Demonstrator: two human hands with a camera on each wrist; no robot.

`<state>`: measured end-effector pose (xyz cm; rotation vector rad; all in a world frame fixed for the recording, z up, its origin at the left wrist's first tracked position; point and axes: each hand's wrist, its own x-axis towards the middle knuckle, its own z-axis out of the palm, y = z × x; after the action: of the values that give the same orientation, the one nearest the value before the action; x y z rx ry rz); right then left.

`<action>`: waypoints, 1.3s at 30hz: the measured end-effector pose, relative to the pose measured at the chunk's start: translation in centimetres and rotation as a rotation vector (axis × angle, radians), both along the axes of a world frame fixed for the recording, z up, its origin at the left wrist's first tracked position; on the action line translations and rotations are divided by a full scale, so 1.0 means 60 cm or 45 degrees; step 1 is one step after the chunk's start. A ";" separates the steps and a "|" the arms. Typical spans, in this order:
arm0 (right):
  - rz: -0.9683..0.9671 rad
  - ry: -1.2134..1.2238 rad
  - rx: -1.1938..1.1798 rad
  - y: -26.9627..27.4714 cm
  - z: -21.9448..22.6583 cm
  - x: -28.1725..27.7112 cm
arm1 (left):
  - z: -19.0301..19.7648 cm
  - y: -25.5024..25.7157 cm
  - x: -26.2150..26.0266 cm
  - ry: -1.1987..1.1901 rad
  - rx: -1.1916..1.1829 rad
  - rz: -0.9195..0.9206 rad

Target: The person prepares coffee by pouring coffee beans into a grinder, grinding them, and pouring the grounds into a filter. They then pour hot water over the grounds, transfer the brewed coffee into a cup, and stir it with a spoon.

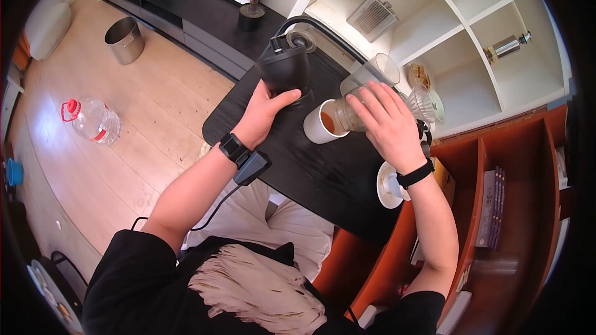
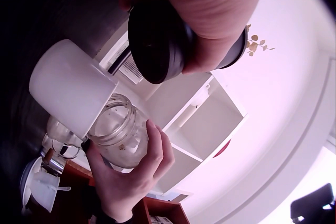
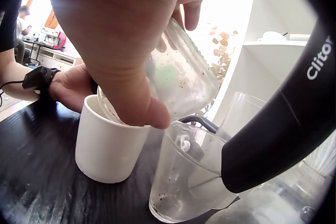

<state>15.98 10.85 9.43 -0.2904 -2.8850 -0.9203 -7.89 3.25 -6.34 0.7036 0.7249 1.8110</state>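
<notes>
A clear glass jar lies tilted in my right hand, with its mouth at the rim of a white cup. Brown-orange liquid shows inside the cup, which stands on the black table. In the right wrist view, small dark specks dot the wall of the jar. My left hand grips a black rounded device, its thumb along the lower side. The left wrist view shows the device's round black end close beside the white cup.
Beyond the jar stands a tall clear glass, near a black curved arm with lettering. A ribbed glass dripper and a white saucer sit to the right. White shelves border the table. A metal bucket and plastic bottle stand on the floor.
</notes>
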 end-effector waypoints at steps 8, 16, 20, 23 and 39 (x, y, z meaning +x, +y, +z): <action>0.027 0.041 0.010 0.000 0.003 0.000 | 0.004 -0.002 0.001 0.016 -0.004 0.001; 0.031 0.059 0.015 -0.001 -0.002 0.003 | -0.002 -0.002 0.001 0.031 -0.014 0.016; -0.043 0.145 -0.022 -0.006 -0.009 0.013 | -0.008 0.003 0.000 0.014 0.003 0.026; -0.156 0.294 -0.138 -0.023 -0.018 0.022 | -0.003 0.004 0.003 0.020 -0.003 0.061; -0.571 1.278 -0.834 -0.072 -0.063 0.017 | 0.164 0.023 0.044 0.162 0.135 -0.057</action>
<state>16.98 6.54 5.66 -1.0957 -2.0546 0.2069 -5.24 4.63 3.48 0.9048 0.6942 1.7855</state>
